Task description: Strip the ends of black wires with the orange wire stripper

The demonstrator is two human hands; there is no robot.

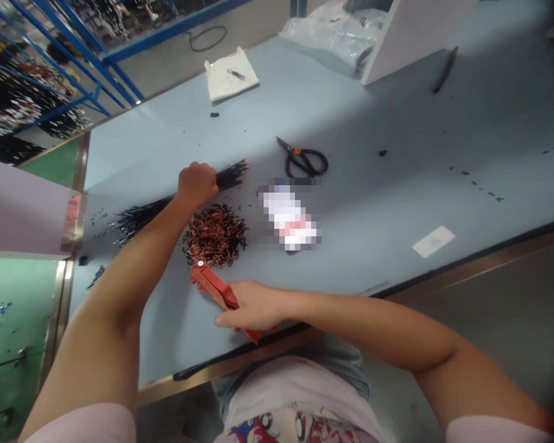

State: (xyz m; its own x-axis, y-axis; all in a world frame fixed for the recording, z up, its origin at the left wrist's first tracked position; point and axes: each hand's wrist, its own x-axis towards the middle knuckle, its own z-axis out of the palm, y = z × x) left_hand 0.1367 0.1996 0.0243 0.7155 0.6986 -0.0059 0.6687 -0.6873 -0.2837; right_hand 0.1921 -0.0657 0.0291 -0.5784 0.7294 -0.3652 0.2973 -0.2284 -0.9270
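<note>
My left hand (197, 184) is closed around a long bundle of thin black wires (143, 215), whose ends fan out on both sides of the fist. My right hand (252, 306) grips a red plastic-handled wire-cutting tool (215, 292) near the front table edge. Just above that tool lies a heap of copper-coloured wire clippings (215, 235), touching neither hand. Black-handled scissors with an orange pivot (302, 159) lie farther up the blue-grey workbench (351, 184). The tool's jaws show at its far end, partly hidden by nothing but small in view.
A pixel-blurred white and pink item (289, 218) lies right of the clippings. Farther off are a white paper pad with a small tool (231, 74), a plastic bag (327, 31), a white card (434, 241), a black strip (445, 69), and a blue metal rack (74, 55) at upper left.
</note>
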